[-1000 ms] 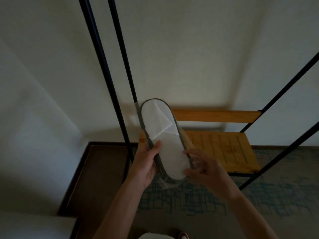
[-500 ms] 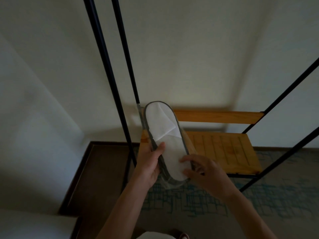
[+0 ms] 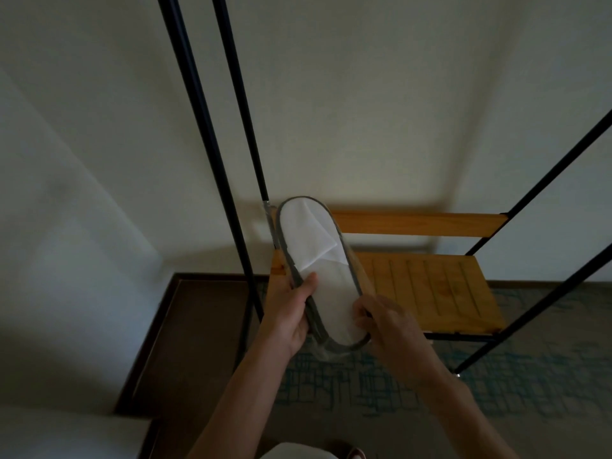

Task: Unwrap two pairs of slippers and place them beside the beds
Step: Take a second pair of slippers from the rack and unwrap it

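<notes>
A pack of white slippers [image 3: 318, 256] with grey edging, sealed in clear plastic wrap, is held up in front of me with the toe end pointing away. My left hand [image 3: 291, 316] grips its left edge, thumb on top of the white sole. My right hand [image 3: 384, 321] pinches the wrap at the lower right edge near the heel. Loose clear plastic hangs below the heel. Whether the pack holds one slipper or a pair cannot be told.
A black metal rack [image 3: 212, 160] with a wooden slatted shelf [image 3: 430, 293] and a wooden rail [image 3: 417, 223] stands against the white wall straight ahead. Patterned carpet [image 3: 364, 385] lies below, with a dark wooden ledge [image 3: 185, 336] at the left.
My right hand has moved in from beside the heel and closed on the wrap at the slipper's lower right edge. The pack has shifted slightly right with the camera.
</notes>
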Motion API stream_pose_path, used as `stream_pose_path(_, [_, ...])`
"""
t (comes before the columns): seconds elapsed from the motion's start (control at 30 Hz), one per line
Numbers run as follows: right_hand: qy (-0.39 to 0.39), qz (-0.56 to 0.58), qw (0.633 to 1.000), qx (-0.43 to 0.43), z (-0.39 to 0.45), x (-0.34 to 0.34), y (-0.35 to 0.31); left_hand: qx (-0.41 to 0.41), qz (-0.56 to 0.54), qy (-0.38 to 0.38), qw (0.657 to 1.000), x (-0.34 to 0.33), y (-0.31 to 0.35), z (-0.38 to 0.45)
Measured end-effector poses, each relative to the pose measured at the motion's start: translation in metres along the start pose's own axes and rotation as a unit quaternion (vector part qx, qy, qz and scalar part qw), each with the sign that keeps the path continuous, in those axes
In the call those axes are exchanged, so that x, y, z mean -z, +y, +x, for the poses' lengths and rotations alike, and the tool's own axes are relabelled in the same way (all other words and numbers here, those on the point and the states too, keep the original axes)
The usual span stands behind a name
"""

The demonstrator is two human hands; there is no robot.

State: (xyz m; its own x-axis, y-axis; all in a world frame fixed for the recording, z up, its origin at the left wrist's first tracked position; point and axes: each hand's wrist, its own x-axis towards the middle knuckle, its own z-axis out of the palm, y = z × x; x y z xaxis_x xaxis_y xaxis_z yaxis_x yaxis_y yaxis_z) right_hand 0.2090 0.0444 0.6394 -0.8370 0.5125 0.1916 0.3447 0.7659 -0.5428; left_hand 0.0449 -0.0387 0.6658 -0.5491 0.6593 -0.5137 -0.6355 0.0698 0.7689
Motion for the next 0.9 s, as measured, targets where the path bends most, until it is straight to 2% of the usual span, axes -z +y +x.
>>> stream_pose_path(0.1, [0.006,-0.016,1.0,0.008,0.001,0.002,-0.002,-0.017,-0.004,0.001,1.0,0.001,0.002,0.005])
stream_pose_path(0.27, [0.086,-0.108,0.99,0.003,0.002,0.008,-0.012,-0.036,-0.006,0.027,0.999,-0.001,-0.002,0.012])
stream_pose_path(0.5, [0.018,-0.139,0.99,0.032,0.001,0.013,-0.003,-0.02,0.003,0.058,0.998,0.002,-0.007,0.014])
stream_pose_path(0.9, [-0.021,-0.113,0.992,0.057,-0.002,0.017,-0.001,0.003,-0.011,0.1,0.995,0.008,-0.019,0.025])
